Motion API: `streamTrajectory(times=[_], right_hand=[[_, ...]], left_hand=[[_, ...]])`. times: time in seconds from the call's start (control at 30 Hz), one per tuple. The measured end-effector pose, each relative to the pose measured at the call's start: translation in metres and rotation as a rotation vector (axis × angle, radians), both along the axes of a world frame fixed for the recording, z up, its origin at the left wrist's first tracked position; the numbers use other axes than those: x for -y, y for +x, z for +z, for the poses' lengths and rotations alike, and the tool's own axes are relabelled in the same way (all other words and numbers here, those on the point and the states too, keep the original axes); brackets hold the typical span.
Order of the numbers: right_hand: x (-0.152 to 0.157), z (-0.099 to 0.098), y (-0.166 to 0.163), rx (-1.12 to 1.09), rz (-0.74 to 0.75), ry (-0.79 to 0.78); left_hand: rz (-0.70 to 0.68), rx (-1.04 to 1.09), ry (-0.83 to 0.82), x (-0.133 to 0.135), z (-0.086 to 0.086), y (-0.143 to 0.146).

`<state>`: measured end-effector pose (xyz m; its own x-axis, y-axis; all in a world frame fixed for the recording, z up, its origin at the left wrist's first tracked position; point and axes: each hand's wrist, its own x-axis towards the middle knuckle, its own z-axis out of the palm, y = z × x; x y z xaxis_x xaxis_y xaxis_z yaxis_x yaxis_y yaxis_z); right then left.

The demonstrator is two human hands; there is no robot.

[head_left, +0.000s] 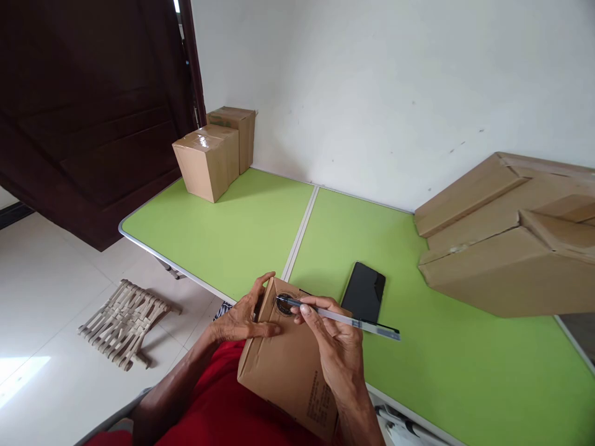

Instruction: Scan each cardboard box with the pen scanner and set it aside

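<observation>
Desk [223,235], lime-green and flat-topped, carries the small brown cardboard box [283,365], which I see tilted over its near edge. I judge the box light, stiff and easily dented, best gripped at its corners. The left hand [244,319] clasps its upper corner. The right hand [337,347] pinches a clear slim plastic pen [344,319], its tip on the box.

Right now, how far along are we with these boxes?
Done, it seems: two taped boxes stand at the far corner of the table. In hand: the left hand steadies a small box while the right hand holds a pen, tip on its round mark. Left, probably: the flattened cartons stacked on the right.
</observation>
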<state>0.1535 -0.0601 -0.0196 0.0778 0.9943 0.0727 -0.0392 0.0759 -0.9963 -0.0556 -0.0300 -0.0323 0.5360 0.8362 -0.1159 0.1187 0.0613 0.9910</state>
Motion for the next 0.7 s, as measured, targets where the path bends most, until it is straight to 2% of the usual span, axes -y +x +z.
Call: streamTrajectory(times=[0.23, 0.6, 0.7], right_hand=[[-0.002, -0.006, -0.006, 0.125, -0.01, 0.032], [0.002, 0.0, 0.006, 0.29, 0.108, 0.04], [0.001, 0.0, 0.017, 0.348, 0.08, 0.0]], left_hand=[[0.019, 0.011, -0.006, -0.002, -0.008, 0.001], [0.025, 0.041, -0.015, -0.001, 0.0, 0.001], [0.041, 0.051, -0.03, 0.0, 0.003, 0.001]])
